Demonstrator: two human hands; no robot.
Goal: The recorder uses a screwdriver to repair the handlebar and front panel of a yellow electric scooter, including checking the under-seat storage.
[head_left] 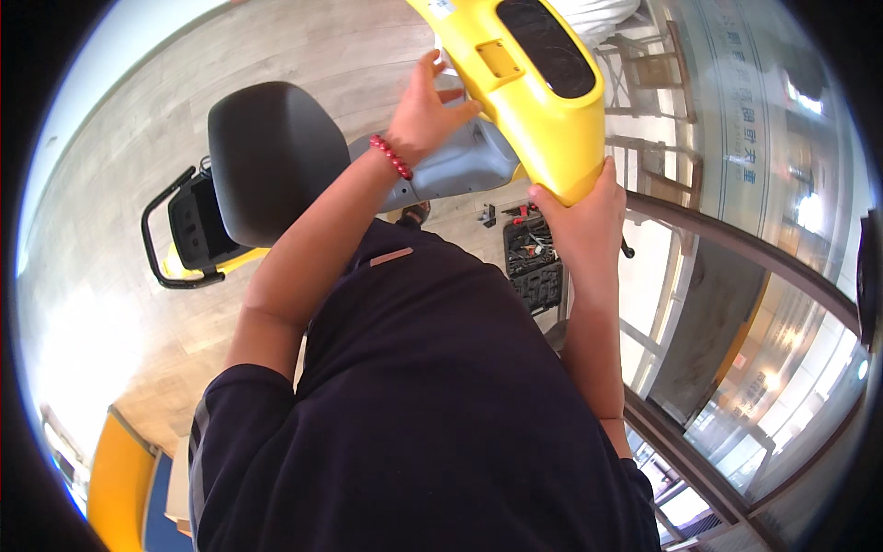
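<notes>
A glossy yellow plastic cover (pixel 538 120) with a long dark oval panel (pixel 547 46) and a small square recess slants across the top. My right hand (pixel 586 207) grips its lower, narrow end, thumb on the left side and fingers round the right. By the cover's left edge is my left hand (pixel 428 110), a red bead bracelet (pixel 391 156) on its wrist. Its fingers are apart, and the thumb reaches to the yellow edge; contact is hard to tell. Below the cover lies a grey-blue body panel (pixel 460 161) of a seated vehicle.
A dark padded seat (pixel 271 156) stands left of my left forearm, with a black-framed rear part (pixel 189 225) behind it. On the floor beyond my torso sits an open tool case (pixel 533 258) holding several tools. Glass panes with a brown frame (pixel 736 239) run along the right.
</notes>
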